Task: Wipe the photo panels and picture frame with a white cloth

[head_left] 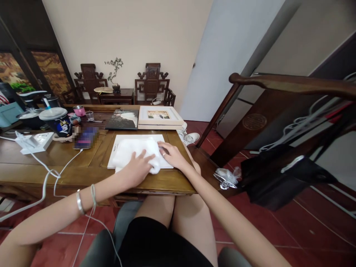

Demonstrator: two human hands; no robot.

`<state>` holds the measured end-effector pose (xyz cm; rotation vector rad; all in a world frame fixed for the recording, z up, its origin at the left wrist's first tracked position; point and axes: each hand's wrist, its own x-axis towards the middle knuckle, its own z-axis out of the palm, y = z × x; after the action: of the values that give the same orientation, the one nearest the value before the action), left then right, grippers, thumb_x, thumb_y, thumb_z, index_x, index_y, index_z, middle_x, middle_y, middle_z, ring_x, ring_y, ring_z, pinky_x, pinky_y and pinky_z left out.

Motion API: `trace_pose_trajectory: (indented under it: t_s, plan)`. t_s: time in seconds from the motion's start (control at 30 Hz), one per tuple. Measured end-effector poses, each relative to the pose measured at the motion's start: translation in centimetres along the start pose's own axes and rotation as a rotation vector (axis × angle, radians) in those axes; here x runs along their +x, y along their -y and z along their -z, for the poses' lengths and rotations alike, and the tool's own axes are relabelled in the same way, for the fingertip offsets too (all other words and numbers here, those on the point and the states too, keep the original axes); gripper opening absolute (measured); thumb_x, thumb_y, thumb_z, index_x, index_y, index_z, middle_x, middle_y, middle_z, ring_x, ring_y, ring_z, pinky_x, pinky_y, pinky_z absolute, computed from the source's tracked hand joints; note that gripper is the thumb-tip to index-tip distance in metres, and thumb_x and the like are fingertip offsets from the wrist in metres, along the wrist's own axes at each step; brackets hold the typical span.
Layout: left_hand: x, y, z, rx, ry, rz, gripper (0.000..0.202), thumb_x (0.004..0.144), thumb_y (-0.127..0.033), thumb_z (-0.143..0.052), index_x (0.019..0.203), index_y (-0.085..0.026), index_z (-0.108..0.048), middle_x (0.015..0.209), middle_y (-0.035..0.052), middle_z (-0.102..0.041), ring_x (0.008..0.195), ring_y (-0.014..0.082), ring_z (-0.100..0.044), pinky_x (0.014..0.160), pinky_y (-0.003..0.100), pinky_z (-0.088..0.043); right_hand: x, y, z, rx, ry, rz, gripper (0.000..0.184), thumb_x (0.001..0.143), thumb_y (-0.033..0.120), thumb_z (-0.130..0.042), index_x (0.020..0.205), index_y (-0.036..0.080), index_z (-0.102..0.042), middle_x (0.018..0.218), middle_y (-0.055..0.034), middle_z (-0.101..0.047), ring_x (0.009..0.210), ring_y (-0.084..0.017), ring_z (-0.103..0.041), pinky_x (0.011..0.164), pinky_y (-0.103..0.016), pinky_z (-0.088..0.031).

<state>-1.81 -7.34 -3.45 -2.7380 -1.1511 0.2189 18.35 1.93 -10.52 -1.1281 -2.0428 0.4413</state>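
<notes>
A folded white towel [130, 148] lies over a flat white board or box lid [112, 155] with small dark print along its left side. My left hand [137, 167] rests on the towel's front right part, fingers spread and pressing on the fabric. Beside the towel's right edge, my right hand [172, 154] touches the right part of the white board, its fingers stretched out and a ring on one of them. A small greyish patch shows beneath those fingers; I cannot make out what it is.
Behind the board lie a dark picture panel [122, 119] and a framed picture in a white box [161, 118]. To the left are a charging phone [85, 138], a lidded cup [57, 120] and a power strip [39, 141] with cables. A wooden chair [222, 126] stands at right.
</notes>
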Motion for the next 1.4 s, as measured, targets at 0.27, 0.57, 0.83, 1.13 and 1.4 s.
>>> trace_pose_trajectory:
  t_s: [0.27,0.57,0.83,1.13,1.4]
  plan:
    - [-0.9,-1.1,0.6,-0.023,-0.016,-0.008,0.031,0.094,-0.016,-0.043,0.114,-0.02,-0.066,0.152,0.0071,-0.04,0.139,0.0374,-0.034,0.099,0.058,-0.042,0.0,0.0,0.0,-0.012,-0.004,0.009,0.032,0.086,0.014,-0.05,0.111,0.018,-0.069,0.131,-0.0116,-0.064,0.127,-0.023,-0.055,0.112,-0.043,-0.039]
    - [7.6,7.1,0.6,-0.148,-0.02,0.157,0.029,0.095,-0.027,-0.045,0.104,-0.012,-0.068,0.108,0.0153,-0.07,0.093,0.0247,-0.067,0.081,0.032,-0.049,-0.1,-0.5,-0.3,0.019,-0.019,0.016,0.032,0.085,0.017,-0.051,0.111,0.022,-0.07,0.129,-0.0097,-0.065,0.127,-0.023,-0.055,0.112,-0.045,-0.038]
    - [13.9,7.5,2.7,-0.208,0.002,0.029,0.033,0.095,-0.037,-0.046,0.103,-0.014,-0.069,0.106,0.0099,-0.072,0.091,0.0201,-0.065,0.078,0.025,-0.046,-0.1,-0.1,0.0,-0.001,-0.019,0.03,0.033,0.086,0.018,-0.049,0.112,0.021,-0.07,0.124,-0.0094,-0.067,0.121,-0.025,-0.059,0.106,-0.042,-0.043]
    - [14.0,5.0,2.6,-0.165,0.0,0.056,0.029,0.093,-0.035,-0.049,0.094,-0.014,-0.07,0.1,0.0119,-0.072,0.09,0.0239,-0.067,0.074,0.029,-0.047,-0.1,0.0,0.0,-0.034,-0.004,0.004,0.031,0.086,0.02,-0.048,0.108,0.018,-0.07,0.113,-0.0113,-0.071,0.106,-0.027,-0.066,0.097,-0.042,-0.048]
    - [8.9,6.0,-0.3,-0.101,-0.077,0.175,0.027,0.096,-0.021,-0.044,0.108,-0.008,-0.066,0.116,0.0198,-0.064,0.107,0.0298,-0.061,0.089,0.039,-0.046,-0.1,-0.1,-0.1,0.031,-0.039,-0.034,0.034,0.083,0.019,-0.052,0.111,0.022,-0.07,0.126,-0.0071,-0.067,0.123,-0.026,-0.059,0.109,-0.046,-0.04]
